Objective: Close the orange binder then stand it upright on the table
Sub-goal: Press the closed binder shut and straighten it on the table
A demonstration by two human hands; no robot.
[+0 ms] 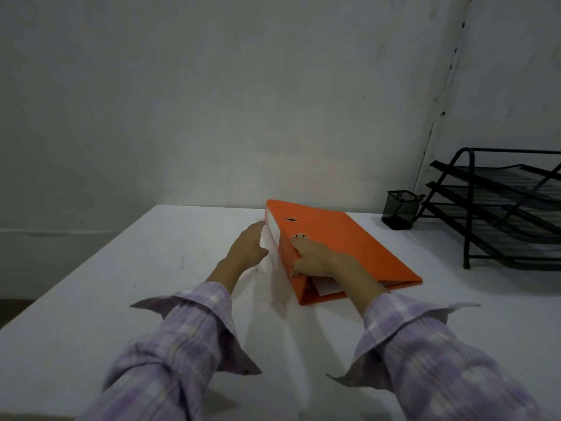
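The orange binder (346,244) lies flat and closed on the white table (121,299), its spine with a white label facing left. White pages show at its near open end. My right hand (312,258) grips the spine's near part, fingers over the top cover and thumb on the spine side. My left hand (249,249) rests against the spine from the left, its fingers touching the label area.
A black mesh pen cup (400,209) stands at the back right. Beside it, a black three-tier wire paper tray (498,208) fills the right edge. A grey wall runs behind the table.
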